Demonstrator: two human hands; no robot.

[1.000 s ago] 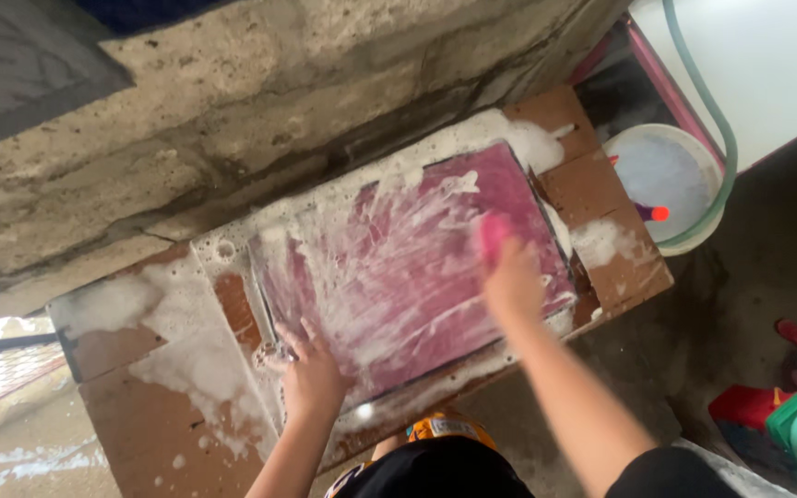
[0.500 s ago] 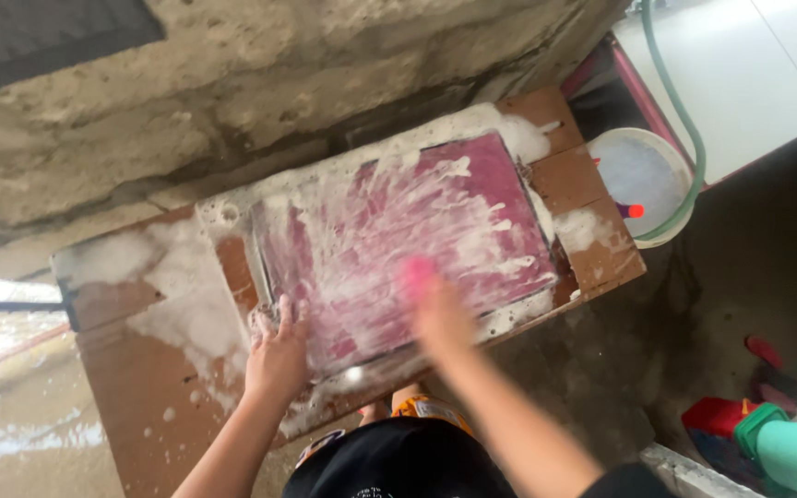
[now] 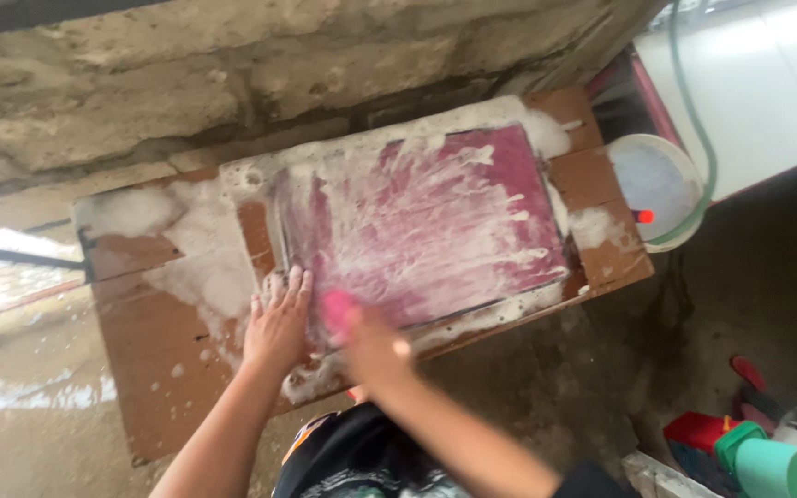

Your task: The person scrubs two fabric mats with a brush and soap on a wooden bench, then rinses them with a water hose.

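Note:
A dark red mat (image 3: 435, 221) in a metal frame lies flat on a brown wooden table (image 3: 154, 360), streaked all over with white soap foam. My left hand (image 3: 277, 321) presses flat on the mat's near left corner, fingers spread. Just to its right, my right hand (image 3: 362, 337) is blurred and grips a pink scrubber (image 3: 336, 307) against the mat's near edge.
A rough concrete wall (image 3: 232, 83) runs along the table's far side. A white basin (image 3: 661, 184) of soapy water with a green hose (image 3: 694, 101) stands to the right. Foam patches (image 3: 205, 277) cover the table's left part. Red and green plastic items (image 3: 749, 456) lie at the bottom right.
My right hand has swept the pink scrubber from the mat's far right area across to its near left corner. My left hand stays pressed on the near left corner.

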